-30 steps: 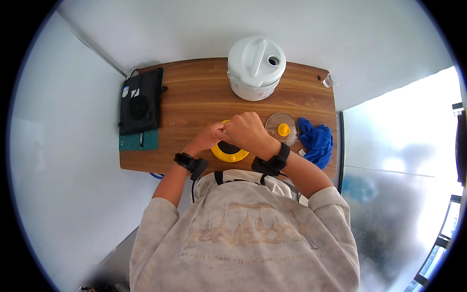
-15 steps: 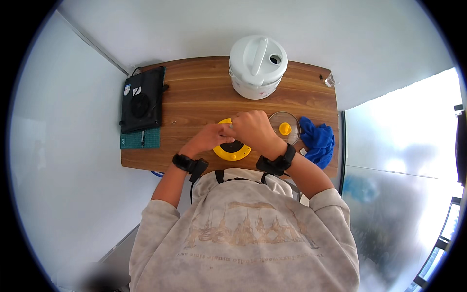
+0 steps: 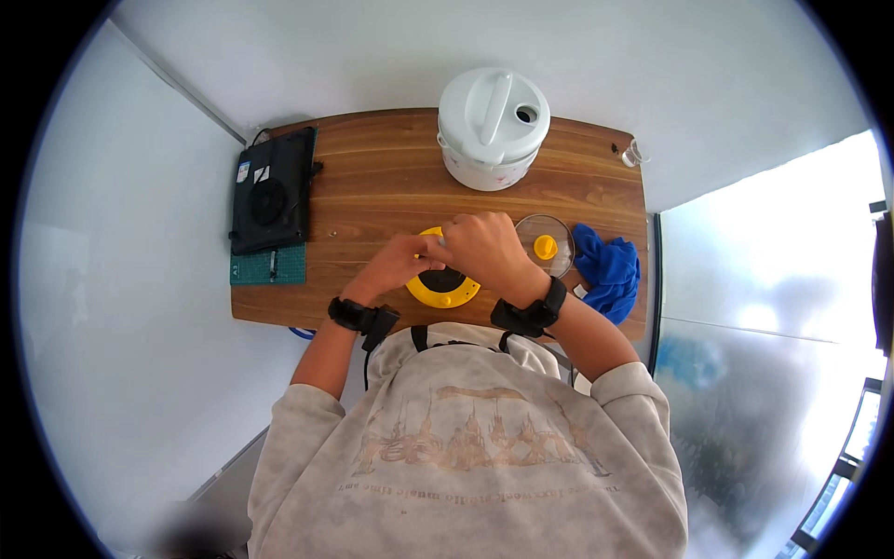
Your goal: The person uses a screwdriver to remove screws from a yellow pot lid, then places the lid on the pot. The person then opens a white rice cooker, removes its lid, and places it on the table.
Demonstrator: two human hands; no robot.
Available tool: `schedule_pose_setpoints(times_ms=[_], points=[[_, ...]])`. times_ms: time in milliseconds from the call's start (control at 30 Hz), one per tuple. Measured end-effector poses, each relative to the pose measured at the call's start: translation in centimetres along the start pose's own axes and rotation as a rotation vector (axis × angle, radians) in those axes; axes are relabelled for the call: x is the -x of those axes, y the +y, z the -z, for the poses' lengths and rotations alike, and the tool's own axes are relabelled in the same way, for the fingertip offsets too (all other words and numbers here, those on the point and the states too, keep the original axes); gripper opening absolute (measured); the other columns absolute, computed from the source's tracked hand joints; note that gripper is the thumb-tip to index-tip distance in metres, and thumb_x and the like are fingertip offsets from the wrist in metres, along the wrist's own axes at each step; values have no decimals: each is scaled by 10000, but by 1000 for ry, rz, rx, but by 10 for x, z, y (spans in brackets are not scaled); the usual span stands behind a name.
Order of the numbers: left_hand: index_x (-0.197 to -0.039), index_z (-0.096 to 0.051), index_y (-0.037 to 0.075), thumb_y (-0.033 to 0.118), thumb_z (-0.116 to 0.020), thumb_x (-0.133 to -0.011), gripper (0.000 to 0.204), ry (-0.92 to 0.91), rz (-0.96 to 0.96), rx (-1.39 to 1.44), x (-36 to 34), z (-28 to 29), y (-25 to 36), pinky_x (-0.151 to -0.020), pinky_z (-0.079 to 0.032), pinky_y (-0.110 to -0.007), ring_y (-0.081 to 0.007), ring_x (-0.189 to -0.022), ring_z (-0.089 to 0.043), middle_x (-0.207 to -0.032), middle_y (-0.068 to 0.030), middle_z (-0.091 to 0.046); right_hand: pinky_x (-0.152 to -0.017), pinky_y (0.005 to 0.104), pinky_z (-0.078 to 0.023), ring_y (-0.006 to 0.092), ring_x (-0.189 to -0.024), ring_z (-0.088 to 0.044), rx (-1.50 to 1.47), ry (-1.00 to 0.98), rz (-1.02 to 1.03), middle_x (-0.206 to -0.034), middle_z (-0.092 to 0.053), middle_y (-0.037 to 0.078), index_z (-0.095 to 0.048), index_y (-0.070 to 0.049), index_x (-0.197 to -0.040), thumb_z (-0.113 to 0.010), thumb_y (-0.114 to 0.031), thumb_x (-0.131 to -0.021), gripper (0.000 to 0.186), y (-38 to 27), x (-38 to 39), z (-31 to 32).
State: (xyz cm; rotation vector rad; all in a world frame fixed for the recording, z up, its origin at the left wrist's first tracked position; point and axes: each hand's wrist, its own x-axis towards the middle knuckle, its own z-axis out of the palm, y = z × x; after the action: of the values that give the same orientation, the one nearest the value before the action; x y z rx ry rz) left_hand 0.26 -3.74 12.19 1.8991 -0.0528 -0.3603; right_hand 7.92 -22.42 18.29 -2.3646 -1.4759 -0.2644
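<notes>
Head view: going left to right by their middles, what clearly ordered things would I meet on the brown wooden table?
Flat black boxy appliance → round yellow-rimmed plate with a dark centre → round clear lid with a yellow knob → crumpled blue cloth → small clear cup.

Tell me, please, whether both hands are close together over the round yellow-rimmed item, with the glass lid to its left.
Not quite: the glass lid lies to the right of the round yellow-rimmed item, as the head view shows; the left hand and right hand are indeed close together over it.
</notes>
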Motion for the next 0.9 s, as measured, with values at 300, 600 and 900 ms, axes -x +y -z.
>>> schedule_pose_setpoints(times_ms=[300,600,900], points=[[-1054,-728,64,143,-756,-880,193,15,61,-20,0,-3,-1,-818,-508,-333,-203,-844,-664,-905,-102,-730,-467,363,-473,275,-524,-627,-56,-9,-56,-559,-614,90,-660,-92,-564,-615,-313,-897,402,-2,-1,5],[-1033,-717,47,132,-757,-883,177,-15,101,-19,1,-3,4,-835,-521,-322,-195,-867,-695,-921,-99,-748,-459,360,-469,274,-508,-620,-74,-55,-97,-541,-604,87,-661,-85,-560,-615,-366,-915,455,-2,-1,4],[-1022,-715,41,130,-764,-879,176,-2,116,-25,1,-4,1,-823,-520,-315,-174,-854,-685,-899,-81,-740,-467,356,-479,271,-516,-625,-75,-66,-85,-560,-617,93,-665,-74,-570,-614,-383,-919,469,-3,-2,5]])
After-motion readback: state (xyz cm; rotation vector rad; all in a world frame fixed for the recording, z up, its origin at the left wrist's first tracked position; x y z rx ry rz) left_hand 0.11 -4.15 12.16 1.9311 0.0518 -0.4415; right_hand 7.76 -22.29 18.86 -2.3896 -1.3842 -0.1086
